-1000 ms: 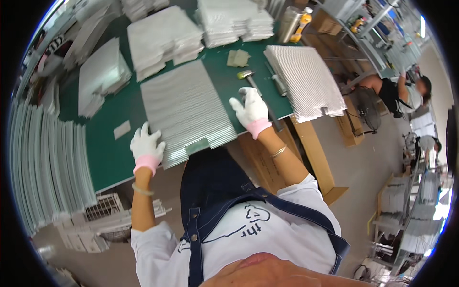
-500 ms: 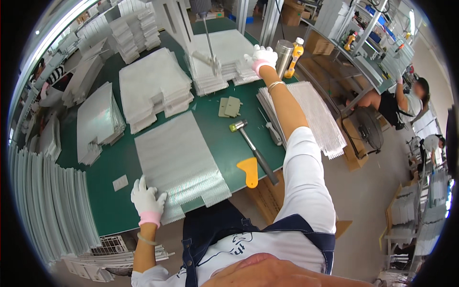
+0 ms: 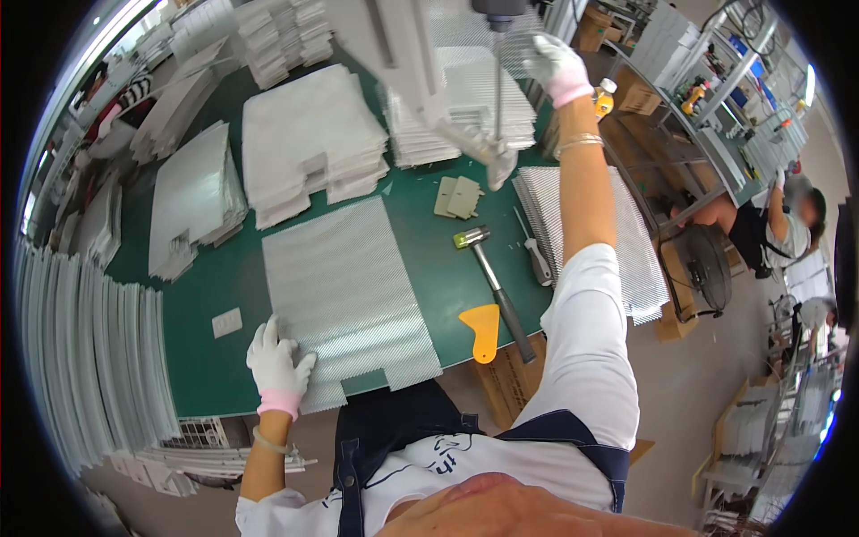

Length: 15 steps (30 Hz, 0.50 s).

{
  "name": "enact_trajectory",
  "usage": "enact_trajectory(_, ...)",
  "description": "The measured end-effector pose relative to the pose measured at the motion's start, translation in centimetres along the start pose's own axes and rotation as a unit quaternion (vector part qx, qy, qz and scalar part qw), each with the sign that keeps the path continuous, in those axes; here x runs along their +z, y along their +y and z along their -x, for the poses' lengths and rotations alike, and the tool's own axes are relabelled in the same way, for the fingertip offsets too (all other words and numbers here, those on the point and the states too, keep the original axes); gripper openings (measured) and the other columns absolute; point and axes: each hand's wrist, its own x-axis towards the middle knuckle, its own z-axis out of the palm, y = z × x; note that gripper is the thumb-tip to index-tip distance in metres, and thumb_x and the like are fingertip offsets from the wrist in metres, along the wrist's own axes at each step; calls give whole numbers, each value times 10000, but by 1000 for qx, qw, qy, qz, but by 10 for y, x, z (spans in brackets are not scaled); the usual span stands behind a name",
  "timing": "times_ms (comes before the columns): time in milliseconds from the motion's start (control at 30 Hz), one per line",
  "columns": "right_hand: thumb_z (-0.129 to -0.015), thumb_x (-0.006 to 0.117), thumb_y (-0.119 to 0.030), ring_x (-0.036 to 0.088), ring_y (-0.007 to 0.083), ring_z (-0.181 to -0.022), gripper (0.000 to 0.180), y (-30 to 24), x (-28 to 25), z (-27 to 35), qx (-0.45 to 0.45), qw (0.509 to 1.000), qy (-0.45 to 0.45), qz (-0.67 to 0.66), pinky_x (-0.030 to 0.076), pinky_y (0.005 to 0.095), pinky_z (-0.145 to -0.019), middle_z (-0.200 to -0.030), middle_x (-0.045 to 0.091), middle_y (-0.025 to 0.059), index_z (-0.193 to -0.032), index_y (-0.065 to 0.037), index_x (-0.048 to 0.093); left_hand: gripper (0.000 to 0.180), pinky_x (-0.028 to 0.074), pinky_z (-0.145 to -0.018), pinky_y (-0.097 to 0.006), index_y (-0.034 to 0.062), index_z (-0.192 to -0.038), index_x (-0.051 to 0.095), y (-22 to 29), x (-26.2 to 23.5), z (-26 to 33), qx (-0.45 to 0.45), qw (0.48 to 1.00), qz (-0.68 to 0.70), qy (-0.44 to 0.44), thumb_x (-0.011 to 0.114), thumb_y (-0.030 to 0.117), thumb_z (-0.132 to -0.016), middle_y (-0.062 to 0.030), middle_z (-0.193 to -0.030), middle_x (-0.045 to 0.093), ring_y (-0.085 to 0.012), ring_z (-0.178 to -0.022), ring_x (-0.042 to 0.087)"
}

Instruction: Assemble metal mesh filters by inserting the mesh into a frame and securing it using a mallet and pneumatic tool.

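Note:
In front of me a grey perforated mesh sheet (image 3: 349, 286) with a notched near edge lies on the green table. My left hand (image 3: 279, 362), in a white glove with a pink cuff, rests at its near left corner, fingers spread. Far off at the right, my gloved right hand (image 3: 559, 70) grips the right edge of another mesh sheet (image 3: 517, 45), which appears raised over the far stack of sheets (image 3: 425, 134). A blurred white arm with a thin rod (image 3: 498, 98) stands partly before that stack.
A hammer (image 3: 494, 285), a yellow scraper (image 3: 483, 331), a screwdriver (image 3: 535, 255) and green flat pieces (image 3: 458, 197) lie right of the near sheet. Other stacks (image 3: 309, 134) stand behind it; another (image 3: 626, 251) lies under my right forearm. A yellow bottle (image 3: 605, 97) stands beyond.
My right hand has moved farther away and closed on a mesh sheet at the far stack, which now looks lifted. My left hand stays at the near sheet's corner. The view has shifted slightly.

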Motion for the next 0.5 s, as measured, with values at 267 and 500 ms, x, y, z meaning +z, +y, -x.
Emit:
enact_trajectory(267, -875, 537, -59, 591, 201, -871, 199, 53, 38, 93, 36, 978, -1, -205, 504, 354, -766, -969, 602, 68, -1072, -34, 520, 253, 305, -998, -453, 55, -760, 652, 2, 4, 1, 12, 1000, -17, -10, 715, 279, -658, -133, -1301, 470, -338, -1212, 400)
enact_trajectory(500, -888, 574, -133, 606, 200, -839, 208, 54, 130, 278, 106, 966, -54, -232, 507, 350, -707, -992, 621, 78, -1073, -41, 547, 232, 359, -961, -445, 72, -771, 688, -13, 26, -1, 1, 987, 29, 160, 640, 298, -756, -124, -1187, 564, -333, -1143, 481)
